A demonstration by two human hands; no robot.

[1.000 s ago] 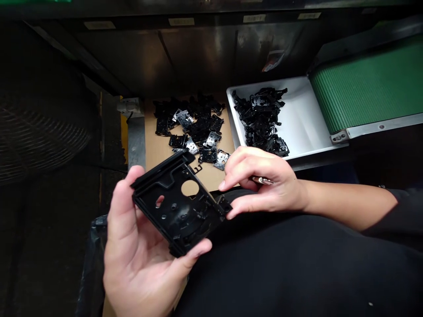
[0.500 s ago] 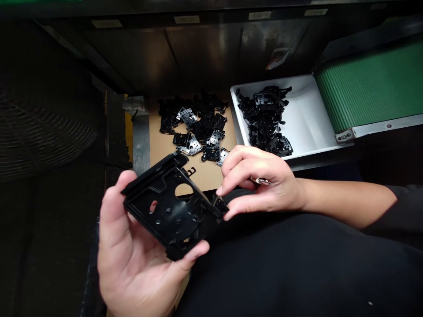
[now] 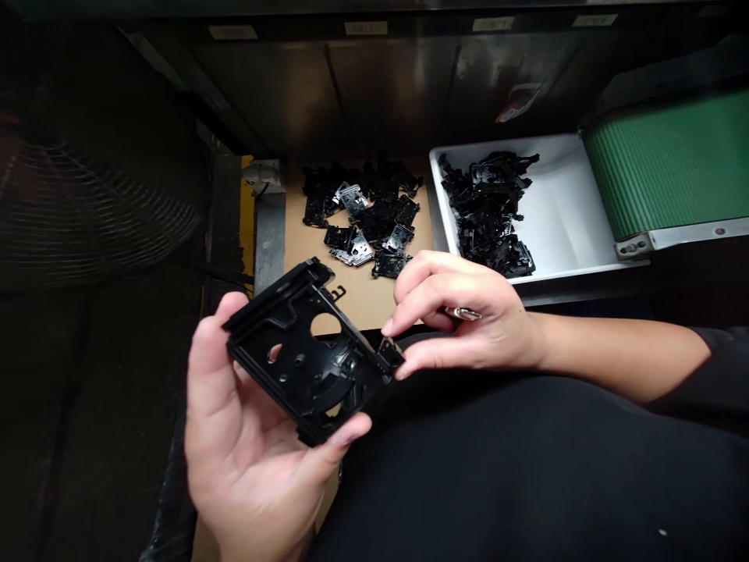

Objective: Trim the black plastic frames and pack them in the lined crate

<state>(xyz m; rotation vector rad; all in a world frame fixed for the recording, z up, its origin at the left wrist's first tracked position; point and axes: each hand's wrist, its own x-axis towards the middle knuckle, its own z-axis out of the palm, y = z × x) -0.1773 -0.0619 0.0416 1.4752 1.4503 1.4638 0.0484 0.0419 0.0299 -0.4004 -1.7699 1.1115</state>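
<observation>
In the head view, the work in hand is close handling of a single black plastic frame (image 3: pixel 304 351), a flat moulded part with round holes, raised up from the parts below. It lies across the palm of the left grip (image 3: pixel 246 460), tilted, with the fingers spread beneath it, the thumb along its upper-left side and one fingertip against its lower edge. The right grip (image 3: pixel 462 320) is half closed at the frame's right corner, its index fingertip (image 3: pixel 387 328) and thumb tip (image 3: pixel 402 371) just either side of a small tab (image 3: pixel 389 350). Whether they are pinching the tab or only just beside it, I cannot tell. From this hold, any work at that corner calls for a steady left palm and a fine closing of the right fingertips. A small silvery metal piece (image 3: pixel 462 313) sits behind the right fingers, mostly hidden. Beyond, loose black and metal parts (image 3: pixel 363 218) lie on a cardboard sheet (image 3: pixel 363 297), and more black parts (image 3: pixel 485 211) fill part of a white tray (image 3: pixel 562 203) beside a green conveyor belt (image 3: pixel 672 164).
</observation>
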